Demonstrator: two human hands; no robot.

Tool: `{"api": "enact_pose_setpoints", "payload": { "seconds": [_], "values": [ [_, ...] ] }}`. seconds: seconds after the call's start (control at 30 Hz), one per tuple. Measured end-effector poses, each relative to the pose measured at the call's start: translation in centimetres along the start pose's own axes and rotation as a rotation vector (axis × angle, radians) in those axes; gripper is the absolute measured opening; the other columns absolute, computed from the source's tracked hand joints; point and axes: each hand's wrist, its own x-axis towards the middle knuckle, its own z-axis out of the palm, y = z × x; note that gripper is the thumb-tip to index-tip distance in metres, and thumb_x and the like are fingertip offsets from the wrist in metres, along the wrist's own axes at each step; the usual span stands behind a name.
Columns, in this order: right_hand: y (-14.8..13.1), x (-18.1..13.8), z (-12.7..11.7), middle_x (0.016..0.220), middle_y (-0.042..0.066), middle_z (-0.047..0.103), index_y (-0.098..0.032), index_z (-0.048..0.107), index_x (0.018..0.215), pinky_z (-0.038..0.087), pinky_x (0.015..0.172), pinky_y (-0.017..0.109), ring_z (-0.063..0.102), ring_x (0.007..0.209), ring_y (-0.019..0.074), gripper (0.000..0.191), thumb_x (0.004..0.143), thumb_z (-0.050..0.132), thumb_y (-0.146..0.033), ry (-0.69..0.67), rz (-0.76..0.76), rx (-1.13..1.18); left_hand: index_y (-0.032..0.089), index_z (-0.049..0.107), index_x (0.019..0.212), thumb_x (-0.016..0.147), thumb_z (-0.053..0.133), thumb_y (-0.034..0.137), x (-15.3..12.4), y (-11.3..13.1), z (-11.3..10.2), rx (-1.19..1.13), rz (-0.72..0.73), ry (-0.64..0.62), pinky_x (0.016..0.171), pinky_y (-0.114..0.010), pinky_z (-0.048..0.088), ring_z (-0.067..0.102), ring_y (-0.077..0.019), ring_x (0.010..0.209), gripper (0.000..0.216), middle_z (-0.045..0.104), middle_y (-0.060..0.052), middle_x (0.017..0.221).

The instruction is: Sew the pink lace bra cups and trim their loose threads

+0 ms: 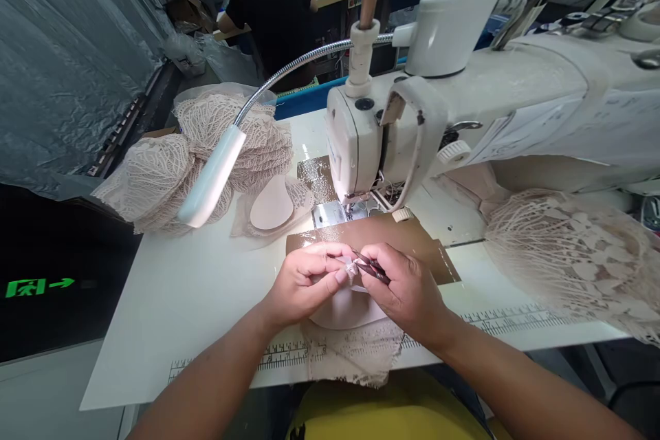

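My left hand (314,275) is closed, pinching a gathered edge of pale lace fabric (351,269) between thumb and fingers. My right hand (405,285) is wrapped round dark thread snips (375,273), whose tips meet the lace beside my left fingertips. Below both hands lies a smooth pale cup piece (345,309), its lace trim (355,357) hanging over the table's front edge. Just beyond the hands is the sewing machine head (355,144), with its needle area over a metal plate (327,214). My fingers partly hide the snips.
Lace cup pieces (165,179) are stacked at the left, under a lamp (214,175) on a bendy neck. One pale cup (271,204) lies nearer the machine. More lace (572,254) is heaped at the right. A ruler strip (515,318) runs along the front edge. Another person (276,14) sits beyond.
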Motion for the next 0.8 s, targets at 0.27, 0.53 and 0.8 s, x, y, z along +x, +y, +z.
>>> {"api": "enact_pose_setpoints", "payload": {
  "seconds": [0.27,0.53,0.8],
  "values": [
    [-0.1,-0.08,-0.45,0.067,-0.003,0.062,-0.021,0.054,0.092,0.043,0.049,0.02,0.056,0.055,0.0106,0.013,0.086,0.053,-0.033,-0.045,0.109,0.099,0.014,0.073,0.081,0.086,0.057,0.025,-0.02,-0.44,-0.25,0.041,-0.019,0.079,0.076,-0.031,0.05,0.06,-0.0185,0.084,0.02,0.064,-0.01,0.089],
    [0.29,-0.31,-0.31,0.076,0.002,0.067,-0.017,0.061,0.113,0.05,0.059,0.023,0.061,0.062,0.012,0.029,0.086,0.057,-0.024,0.129,-0.195,-0.082,0.015,0.073,0.083,0.087,0.055,0.023,-0.05,-0.13,-0.31,0.113,0.039,0.164,0.077,-0.032,0.05,0.059,-0.0184,0.085,0.02,0.063,-0.01,0.088],
    [0.43,-0.24,-0.11,0.068,0.001,0.063,-0.014,0.064,0.11,0.046,0.056,0.022,0.056,0.055,0.0102,0.027,0.083,0.061,-0.018,0.2,-0.282,-0.177,0.017,0.073,0.085,0.087,0.054,0.018,-0.14,-0.04,-0.32,0.157,0.08,0.162,0.078,-0.03,0.049,0.059,-0.0175,0.086,0.019,0.062,-0.008,0.088]
  ]
}}
